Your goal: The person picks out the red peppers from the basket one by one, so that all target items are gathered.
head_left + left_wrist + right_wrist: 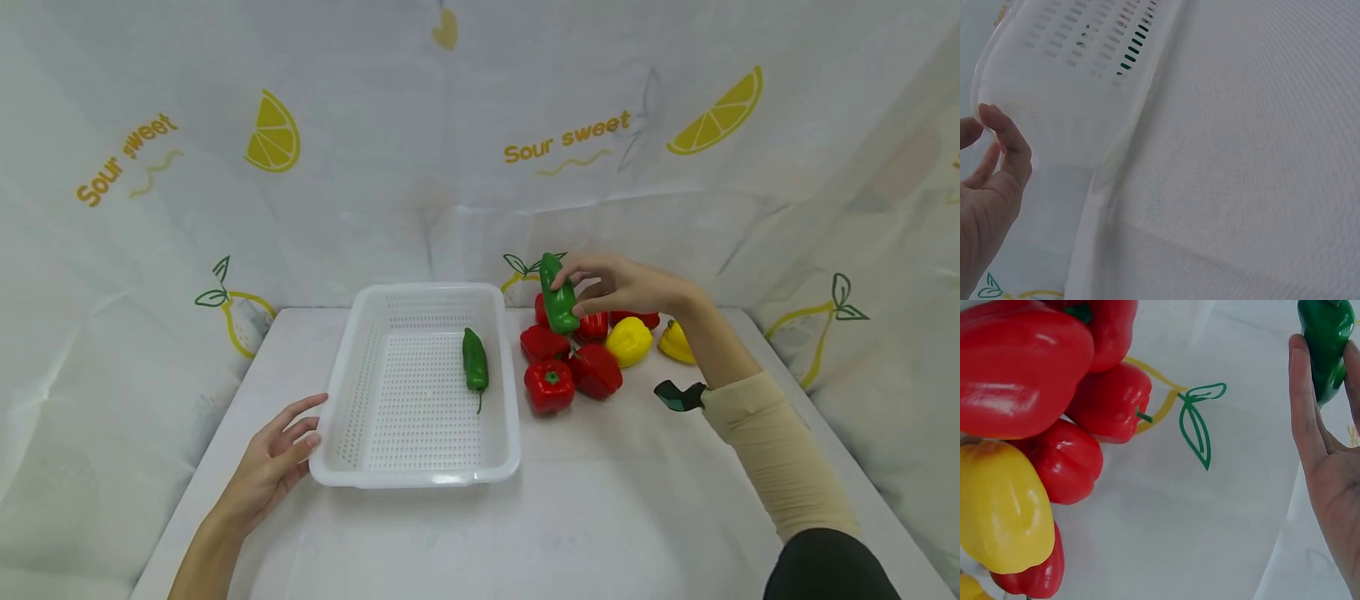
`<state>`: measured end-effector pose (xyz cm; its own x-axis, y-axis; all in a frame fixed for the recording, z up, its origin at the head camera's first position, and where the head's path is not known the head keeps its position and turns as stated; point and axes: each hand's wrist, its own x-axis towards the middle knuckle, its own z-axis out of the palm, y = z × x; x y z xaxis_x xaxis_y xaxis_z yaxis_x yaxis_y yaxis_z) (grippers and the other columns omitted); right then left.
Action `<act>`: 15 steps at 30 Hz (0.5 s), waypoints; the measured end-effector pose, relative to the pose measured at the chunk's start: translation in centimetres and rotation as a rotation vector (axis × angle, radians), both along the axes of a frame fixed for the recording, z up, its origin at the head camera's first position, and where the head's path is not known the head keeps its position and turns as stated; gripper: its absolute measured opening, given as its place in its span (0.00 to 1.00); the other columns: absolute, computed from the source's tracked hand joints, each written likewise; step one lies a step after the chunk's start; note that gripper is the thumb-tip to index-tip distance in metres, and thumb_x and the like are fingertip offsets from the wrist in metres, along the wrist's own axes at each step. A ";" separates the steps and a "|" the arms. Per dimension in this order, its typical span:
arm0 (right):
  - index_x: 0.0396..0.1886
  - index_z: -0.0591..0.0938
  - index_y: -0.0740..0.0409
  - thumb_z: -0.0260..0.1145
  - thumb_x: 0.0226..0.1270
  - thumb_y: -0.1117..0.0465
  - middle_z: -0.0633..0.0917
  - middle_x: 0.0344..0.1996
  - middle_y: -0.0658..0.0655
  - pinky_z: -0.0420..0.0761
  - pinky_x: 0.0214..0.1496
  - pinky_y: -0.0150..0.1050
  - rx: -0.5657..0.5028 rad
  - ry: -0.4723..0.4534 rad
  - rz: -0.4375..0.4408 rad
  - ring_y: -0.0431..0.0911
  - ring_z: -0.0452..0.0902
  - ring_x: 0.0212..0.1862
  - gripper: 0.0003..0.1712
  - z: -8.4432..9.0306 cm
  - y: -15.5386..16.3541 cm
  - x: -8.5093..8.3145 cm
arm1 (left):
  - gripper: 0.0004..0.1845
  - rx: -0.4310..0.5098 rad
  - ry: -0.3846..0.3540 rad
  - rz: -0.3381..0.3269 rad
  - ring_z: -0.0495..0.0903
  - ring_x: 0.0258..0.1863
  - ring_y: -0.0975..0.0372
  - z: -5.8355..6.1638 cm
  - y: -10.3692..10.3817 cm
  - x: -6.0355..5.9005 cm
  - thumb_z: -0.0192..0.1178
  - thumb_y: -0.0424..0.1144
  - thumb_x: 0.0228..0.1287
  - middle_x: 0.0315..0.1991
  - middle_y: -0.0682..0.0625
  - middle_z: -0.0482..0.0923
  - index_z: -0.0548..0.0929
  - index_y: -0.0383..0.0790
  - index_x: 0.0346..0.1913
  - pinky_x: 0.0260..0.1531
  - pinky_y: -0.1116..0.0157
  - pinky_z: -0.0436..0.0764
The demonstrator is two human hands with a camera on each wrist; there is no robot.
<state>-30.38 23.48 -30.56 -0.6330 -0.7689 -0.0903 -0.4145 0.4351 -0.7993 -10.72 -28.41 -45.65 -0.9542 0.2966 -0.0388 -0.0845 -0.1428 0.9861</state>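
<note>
My right hand [615, 283] pinches a long green pepper [558, 300] between thumb and fingers, raised over the heap of peppers. In the right wrist view this green pepper [1327, 347] stands between the fingertips at the upper right. A second, slimmer green pepper [475, 360] with a thin stem lies in the white perforated basket [420, 478], near its right wall. At the basket's left side, my left hand [273, 458] rests its loosely bent fingers against the rim. The left wrist view shows those fingertips at the basket's outer edge [977, 81].
Right of the basket lie several red bell peppers [550, 387] and two yellow ones, one yellow pepper [630, 342] among the reds and another yellow pepper [677, 342] behind the right forearm. A white cloth printed with lemons [420, 167] hangs behind the white table [600, 517].
</note>
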 end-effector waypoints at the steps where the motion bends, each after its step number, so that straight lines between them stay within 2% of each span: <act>1: 0.59 0.73 0.48 0.66 0.65 0.60 0.77 0.54 0.55 0.84 0.55 0.41 0.004 -0.009 -0.009 0.54 0.80 0.55 0.23 -0.1 0.3 0.1 | 0.31 0.000 0.000 -0.001 0.80 0.48 0.65 0.0 0.0 0.0 0.46 0.28 0.73 0.52 0.52 0.74 0.53 0.43 0.75 0.44 0.67 0.85; 9: 0.59 0.73 0.44 0.66 0.65 0.58 0.78 0.53 0.54 0.85 0.52 0.40 0.057 0.000 -0.085 0.50 0.82 0.55 0.23 -0.5 2.4 0.8 | 0.32 0.005 -0.002 -0.004 0.80 0.49 0.65 0.0 0.0 0.0 0.46 0.28 0.73 0.52 0.51 0.74 0.52 0.43 0.75 0.44 0.67 0.85; 15: 0.58 0.74 0.43 0.67 0.64 0.56 0.79 0.52 0.52 0.84 0.49 0.40 0.072 0.021 -0.140 0.53 0.80 0.57 0.23 -1.0 4.0 1.3 | 0.32 -0.001 -0.003 -0.004 0.80 0.49 0.64 0.1 0.0 0.0 0.47 0.28 0.73 0.52 0.51 0.74 0.52 0.44 0.75 0.44 0.66 0.85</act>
